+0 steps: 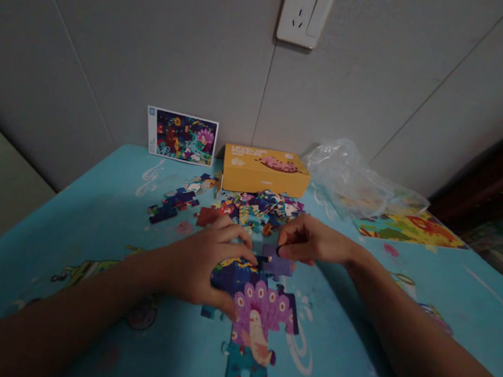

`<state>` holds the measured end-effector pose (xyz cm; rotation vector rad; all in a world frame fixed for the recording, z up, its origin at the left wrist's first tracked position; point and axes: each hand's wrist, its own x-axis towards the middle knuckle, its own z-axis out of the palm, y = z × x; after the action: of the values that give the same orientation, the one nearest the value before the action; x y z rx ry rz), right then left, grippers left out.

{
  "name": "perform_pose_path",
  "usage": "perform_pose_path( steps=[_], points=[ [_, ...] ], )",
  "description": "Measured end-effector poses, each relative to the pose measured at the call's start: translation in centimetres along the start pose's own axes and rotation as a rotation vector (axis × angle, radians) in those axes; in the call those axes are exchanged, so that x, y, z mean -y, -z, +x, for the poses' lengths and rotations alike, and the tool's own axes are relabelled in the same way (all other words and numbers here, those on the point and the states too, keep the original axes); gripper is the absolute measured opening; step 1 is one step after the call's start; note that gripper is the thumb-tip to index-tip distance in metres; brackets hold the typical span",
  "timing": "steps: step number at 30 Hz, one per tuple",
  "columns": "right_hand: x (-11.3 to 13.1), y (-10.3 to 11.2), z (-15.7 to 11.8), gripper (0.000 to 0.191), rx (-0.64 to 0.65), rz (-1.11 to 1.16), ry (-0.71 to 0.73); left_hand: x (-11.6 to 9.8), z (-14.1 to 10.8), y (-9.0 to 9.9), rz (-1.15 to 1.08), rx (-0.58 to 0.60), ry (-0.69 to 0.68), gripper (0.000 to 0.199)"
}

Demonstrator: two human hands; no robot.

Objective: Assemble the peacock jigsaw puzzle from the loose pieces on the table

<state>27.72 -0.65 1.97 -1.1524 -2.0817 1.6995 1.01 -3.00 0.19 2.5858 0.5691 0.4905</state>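
Observation:
A partly joined jigsaw puzzle [256, 317] lies on the table, showing a pink peacock with a fanned tail. My left hand [208, 260] rests over its left side, fingers curved and apart, the fingertips touching the dark blue upper part. My right hand [305, 240] pinches a purple puzzle piece [278, 262] between thumb and fingers. That piece is at the top edge of the joined part; whether it is locked in I cannot tell. A heap of loose puzzle pieces [272, 207] lies just beyond both hands.
Against the wall stand a yellow puzzle box [264, 181] and a picture card [184, 136]. More loose pieces [174, 203] lie at the left. A clear plastic bag [351, 174] and a yellow printed sheet [414, 229] lie at the right on the blue tablecloth [104, 205].

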Motion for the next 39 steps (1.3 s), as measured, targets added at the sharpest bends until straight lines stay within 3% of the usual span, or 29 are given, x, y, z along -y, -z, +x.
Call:
perform_pose_path(
  steps=[5, 11, 16, 20, 22, 31, 35, 39],
  points=[
    [-0.4, 0.2, -0.5, 0.017, 0.071, -0.044, -0.134, -0.2, -0.3, -0.3, 0.022, 0.107, -0.013, 0.069],
    [-0.2, -0.4, -0.2, 0.017, 0.021, -0.072, -0.056, -0.9, -0.3, 0.2, -0.002, 0.114, 0.0, 0.067],
    [0.0, -1.2, 0.7, 0.029, -0.229, 0.042, 0.142, -1.1, -0.4, 0.1, -0.016, 0.091, 0.004, 0.068],
    [-0.6, -1.6, 1.9, 0.035, -0.617, 0.085, 0.191, -1.1, -0.6, 0.1, -0.019, 0.096, 0.0, 0.069],
    [-1.0, -1.9, 2.5, 0.037, -0.721, 0.114, 0.192, -1.2, -0.6, 0.2, -0.014, 0.096, 0.003, 0.07],
    [-0.9, -3.0, 3.3, 0.038, -0.848, 0.23, 0.099, -1.1, -0.9, 0.4, 0.006, 0.1, 0.033, 0.082],
    [-0.5, -3.1, 3.1, 0.059, -0.798, 0.276, 0.117, -1.4, -0.9, 0.5, 0.034, 0.105, 0.044, 0.084],
    [-0.5, -3.4, 3.2, 0.053, -0.751, 0.253, 0.151, -1.4, -0.3, 0.7, 0.138, 0.05, 0.088, 0.069]
  ],
)
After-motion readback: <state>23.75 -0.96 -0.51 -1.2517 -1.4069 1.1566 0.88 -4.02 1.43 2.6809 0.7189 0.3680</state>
